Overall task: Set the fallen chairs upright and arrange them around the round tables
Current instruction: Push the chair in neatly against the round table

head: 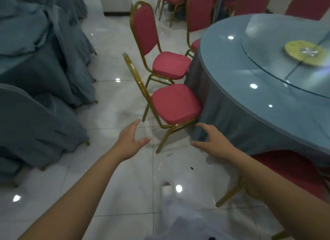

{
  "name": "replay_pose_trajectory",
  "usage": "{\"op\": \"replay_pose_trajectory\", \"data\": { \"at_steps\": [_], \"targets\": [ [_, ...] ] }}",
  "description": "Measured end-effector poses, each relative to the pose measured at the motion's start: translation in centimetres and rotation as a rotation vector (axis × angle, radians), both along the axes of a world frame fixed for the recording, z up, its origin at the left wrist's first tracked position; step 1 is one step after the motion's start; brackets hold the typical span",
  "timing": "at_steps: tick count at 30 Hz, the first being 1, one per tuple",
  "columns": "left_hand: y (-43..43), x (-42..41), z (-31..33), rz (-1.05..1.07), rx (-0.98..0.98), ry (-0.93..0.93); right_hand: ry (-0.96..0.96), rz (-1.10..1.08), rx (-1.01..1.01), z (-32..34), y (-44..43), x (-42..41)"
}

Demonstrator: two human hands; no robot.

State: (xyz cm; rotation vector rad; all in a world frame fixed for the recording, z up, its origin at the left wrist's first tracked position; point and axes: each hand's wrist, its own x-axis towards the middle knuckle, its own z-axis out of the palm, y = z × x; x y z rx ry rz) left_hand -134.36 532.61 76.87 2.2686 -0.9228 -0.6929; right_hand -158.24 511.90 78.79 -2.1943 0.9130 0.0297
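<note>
Hands hover released beside the round table [250, 100], left hand [131, 141] and right hand [209, 141] flanking the upright nearest chair [175, 104], whose seat touches the tablecloth.

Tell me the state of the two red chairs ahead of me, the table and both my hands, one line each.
Near chair: upright, seat against the tablecloth.
Far chair: upright, seat at the table's edge.
Table: clothed, glass turntable on top.
Left hand: open, empty.
Right hand: open, empty, by the tablecloth.
</note>
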Motion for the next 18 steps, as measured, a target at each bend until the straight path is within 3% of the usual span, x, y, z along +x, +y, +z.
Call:
{"op": "replay_pose_trajectory", "data": {
  "at_steps": [8, 18],
  "targets": [
    [-4.4, 16.8, -0.4, -0.026, 0.049, -0.009, -0.086, -0.014, 0.065, -2.8, -4.4, 20.3],
    [-9.2, 36.0, -0.8, -0.127, 0.089, -0.034, -0.033, -0.136, 0.126, -2.6, -6.8, 41.3]
  ]
}}
